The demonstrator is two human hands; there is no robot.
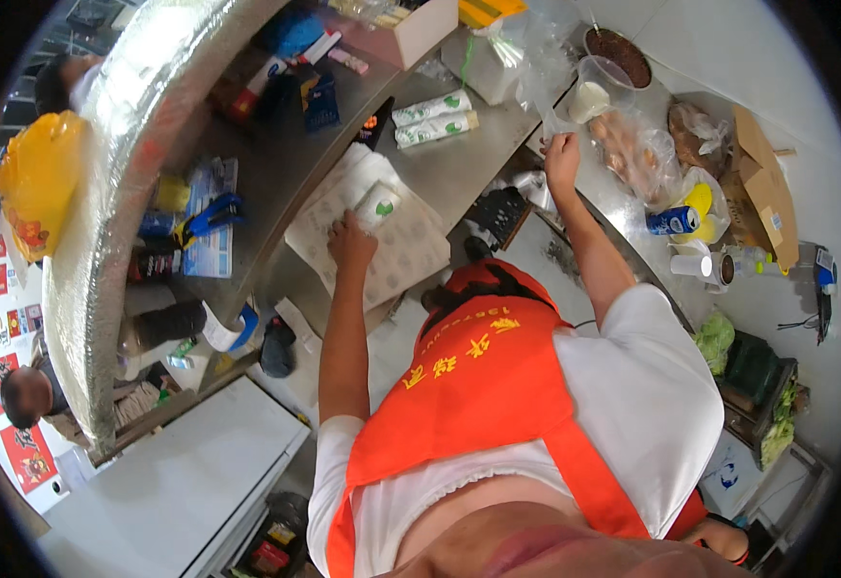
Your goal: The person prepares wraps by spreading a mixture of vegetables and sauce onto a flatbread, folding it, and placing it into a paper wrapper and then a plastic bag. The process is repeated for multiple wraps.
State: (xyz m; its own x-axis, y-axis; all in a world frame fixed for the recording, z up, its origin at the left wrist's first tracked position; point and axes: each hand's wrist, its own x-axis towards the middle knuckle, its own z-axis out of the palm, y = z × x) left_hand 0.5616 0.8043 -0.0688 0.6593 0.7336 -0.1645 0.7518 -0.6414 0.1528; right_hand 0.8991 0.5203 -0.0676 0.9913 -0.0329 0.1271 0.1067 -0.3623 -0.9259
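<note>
My left hand (350,241) rests on a stack of printed paper sheets (411,252) on the steel counter, fingers touching a white paper cup with a green mark (378,204) that stands on the stack. My right hand (562,154) is stretched to the far counter edge and pinches the lower part of a clear plastic bag (536,67). Just beyond it stands a clear measuring cup with white liquid (589,94). I wear a white shirt and an orange apron (483,385).
Two white rolled packs (432,118) lie past the paper stack. A bagged heap of food (637,154), a blue can (672,221), a yellow object (698,200) and a cardboard box (762,188) sit on the right counter. A person (26,395) stands outside the curved steel hood (112,193).
</note>
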